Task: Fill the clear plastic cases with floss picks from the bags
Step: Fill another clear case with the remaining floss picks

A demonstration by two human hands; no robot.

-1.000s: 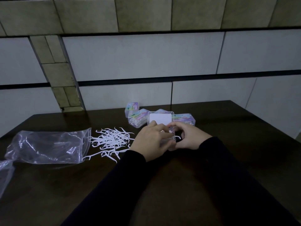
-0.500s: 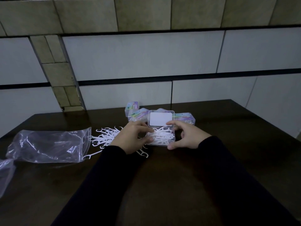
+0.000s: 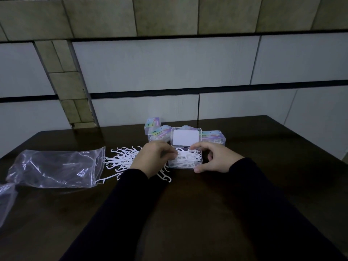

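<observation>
- Two dark sleeves [image 3: 254, 204] rise from the bottom edge of the frame toward its middle, over a dark wooden table [image 3: 188, 213].
- The left hand [image 3: 153, 160] sits just left of centre, back turned up, fingers curled; the fingertips reach over the left rim of the open clear case [image 3: 185, 160] and touch the floss picks inside it. Whether they actually pinch a pick cannot be told.
- The right hand [image 3: 216, 160] is just right of centre. Its thumb lies against the near right corner of the case and its curled fingers arch over the far right rim, so it holds the case from the right side.
- The case rests on the table between the two hands, holding a tangle of white picks. Its hinged lid [image 3: 186, 137] stands upright at the far side, with a white rectangular label facing the camera.
- A loose heap of floss picks [image 3: 122, 159] lies on the table left of the left hand, partly under the wrist; a few stray picks poke out near the sleeve.
- Further left, a crumpled clear plastic bag [image 3: 56, 168] lies flat, its open end touching the heap. Part of a second clear bag [image 3: 5, 200] shows at the lower left edge.
- Behind the upright lid, above centre, several closed cases with colourful labels [image 3: 157, 132] cluster together.
- A wall of pale panels and tan tiles [image 3: 169, 63] fills the upper half of the frame.
</observation>
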